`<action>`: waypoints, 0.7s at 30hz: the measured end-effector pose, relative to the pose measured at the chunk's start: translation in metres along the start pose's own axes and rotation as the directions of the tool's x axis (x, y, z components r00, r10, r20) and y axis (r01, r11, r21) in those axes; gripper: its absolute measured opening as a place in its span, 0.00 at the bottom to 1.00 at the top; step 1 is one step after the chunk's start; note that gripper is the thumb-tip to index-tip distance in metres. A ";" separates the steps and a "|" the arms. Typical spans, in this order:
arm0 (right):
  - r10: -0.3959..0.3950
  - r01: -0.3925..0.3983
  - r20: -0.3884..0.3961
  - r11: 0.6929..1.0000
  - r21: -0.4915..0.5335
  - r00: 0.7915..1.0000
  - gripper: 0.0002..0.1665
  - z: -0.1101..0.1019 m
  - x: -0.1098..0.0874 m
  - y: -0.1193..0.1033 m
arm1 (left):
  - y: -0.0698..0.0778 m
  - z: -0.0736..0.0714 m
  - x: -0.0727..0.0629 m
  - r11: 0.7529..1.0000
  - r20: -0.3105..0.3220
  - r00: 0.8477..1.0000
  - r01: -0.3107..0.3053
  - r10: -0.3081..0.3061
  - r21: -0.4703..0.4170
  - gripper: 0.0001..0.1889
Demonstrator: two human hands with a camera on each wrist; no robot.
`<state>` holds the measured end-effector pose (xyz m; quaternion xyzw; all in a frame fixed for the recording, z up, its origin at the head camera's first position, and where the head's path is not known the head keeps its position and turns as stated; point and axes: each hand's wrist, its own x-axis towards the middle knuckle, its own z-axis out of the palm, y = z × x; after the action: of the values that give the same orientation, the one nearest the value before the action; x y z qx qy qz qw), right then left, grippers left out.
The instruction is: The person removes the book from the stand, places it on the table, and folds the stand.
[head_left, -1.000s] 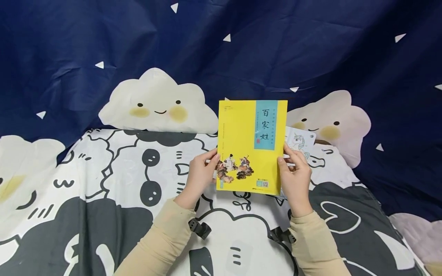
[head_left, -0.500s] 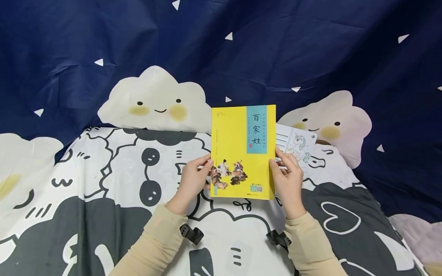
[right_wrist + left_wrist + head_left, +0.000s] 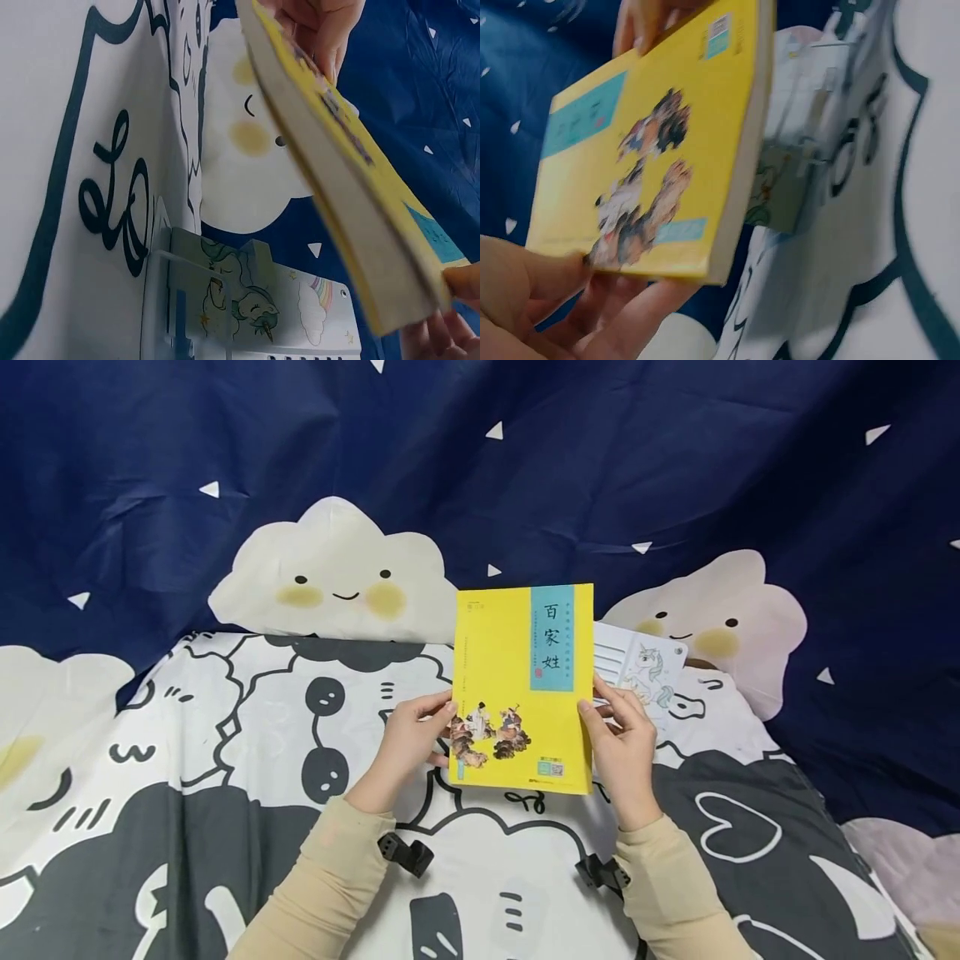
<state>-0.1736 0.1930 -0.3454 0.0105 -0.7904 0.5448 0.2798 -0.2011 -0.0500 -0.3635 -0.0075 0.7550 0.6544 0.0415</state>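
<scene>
A thick yellow book [image 3: 491,660] with a blue title strip and a small painted scene is held up, front cover towards me. My left hand [image 3: 411,735] grips its left edge, thumb [image 3: 551,274] on the cover and fingers behind. On the right edge, my right hand [image 3: 624,743] pinches it the same way. The right wrist view shows the pale page block [image 3: 337,180] edge-on. Behind the book, partly hidden, stands a white unicorn-printed panel [image 3: 651,675] with slots; the right wrist view shows a white frame [image 3: 154,300] in front of its printed face [image 3: 311,307].
A bedsheet [image 3: 525,877] with black and white cartoon animals covers the surface below. At the back hangs a dark blue cloth [image 3: 480,468] with white triangles and smiling clouds [image 3: 337,581]. Black wrist cameras [image 3: 405,853] sit on both sleeves.
Both hands have shifted the book left and slightly down overall, so more of the unicorn panel shows beside it. The grip on both edges stays the same.
</scene>
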 end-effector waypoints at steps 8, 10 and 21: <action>0.054 -0.056 0.045 0.998 0.037 0.998 0.21 0.006 -0.003 0.006 | 0.001 -0.016 0.007 0.997 0.059 0.996 0.071 -0.070 -0.010 0.18; 0.065 -0.066 0.052 0.997 0.034 0.997 0.21 0.007 -0.004 0.008 | 0.002 -0.018 0.007 0.997 0.056 0.996 0.074 -0.074 0.007 0.19; 0.101 -0.105 0.146 0.994 0.019 0.984 0.22 0.016 -0.008 0.011 | -0.002 -0.036 0.009 0.992 0.100 0.991 0.084 -0.093 0.094 0.18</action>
<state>-0.1776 0.1812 -0.3620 0.0130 -0.8007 0.5670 0.1928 -0.2122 -0.0855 -0.3614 -0.0051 0.7791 0.6171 0.1100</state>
